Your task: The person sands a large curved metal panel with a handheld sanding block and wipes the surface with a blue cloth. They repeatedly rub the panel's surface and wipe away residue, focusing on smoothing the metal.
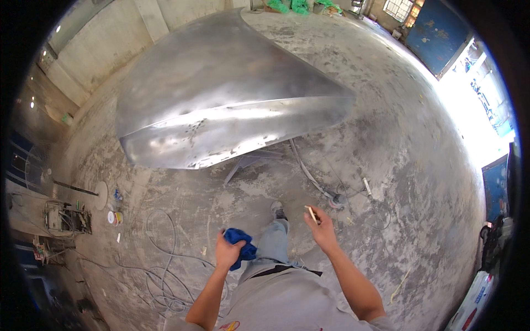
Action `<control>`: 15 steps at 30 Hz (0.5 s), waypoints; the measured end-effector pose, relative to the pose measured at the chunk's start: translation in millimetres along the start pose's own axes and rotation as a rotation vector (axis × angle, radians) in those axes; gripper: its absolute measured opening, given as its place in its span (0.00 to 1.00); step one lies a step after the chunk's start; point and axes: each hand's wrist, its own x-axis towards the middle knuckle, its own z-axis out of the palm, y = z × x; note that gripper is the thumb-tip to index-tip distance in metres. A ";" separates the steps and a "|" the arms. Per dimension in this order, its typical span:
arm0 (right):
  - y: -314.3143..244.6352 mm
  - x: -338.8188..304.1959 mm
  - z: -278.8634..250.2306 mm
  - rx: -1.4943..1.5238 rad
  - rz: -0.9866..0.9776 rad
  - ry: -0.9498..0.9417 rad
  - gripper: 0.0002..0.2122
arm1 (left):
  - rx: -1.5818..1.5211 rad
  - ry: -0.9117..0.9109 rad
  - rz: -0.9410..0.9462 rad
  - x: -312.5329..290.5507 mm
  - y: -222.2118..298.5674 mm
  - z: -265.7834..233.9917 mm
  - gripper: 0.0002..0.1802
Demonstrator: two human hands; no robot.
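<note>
My left hand (227, 252) is closed round a crumpled blue cloth (240, 249) in front of my body. Between the fingers of my right hand (321, 228) is a thin, pale stick (312, 214); its exact kind is too small to make out. Beyond both hands, and apart from them, a large bare-metal panel shaped like a car bonnet (232, 77) rests on a low metal stand (251, 160). Its near edge shines brightly and carries dark specks.
A round-headed power tool (335, 201) with a grey hose lies on the floor right of my foot. Left, loose cable (165, 276) coils near a small tub (115, 218) and a fan's round base (101, 195). A bright doorway (475, 105) opens at right.
</note>
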 end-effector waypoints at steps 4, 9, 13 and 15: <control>-3.9 55.9 -32.7 -0.047 0.189 -0.033 0.24 | 0.386 -0.264 0.332 44.4 164.8 37.4 0.61; -32.3 149.1 -98.4 -0.133 0.134 0.091 0.24 | 0.674 -0.445 0.640 94.0 336.1 63.8 0.65; -56.5 211.8 -117.9 -0.054 -0.077 0.197 0.23 | 0.909 -0.500 0.731 131.7 418.0 98.4 0.64; -65.2 240.7 -125.7 -0.158 -0.210 0.167 0.23 | 0.952 -0.501 0.774 147.4 442.7 121.1 0.63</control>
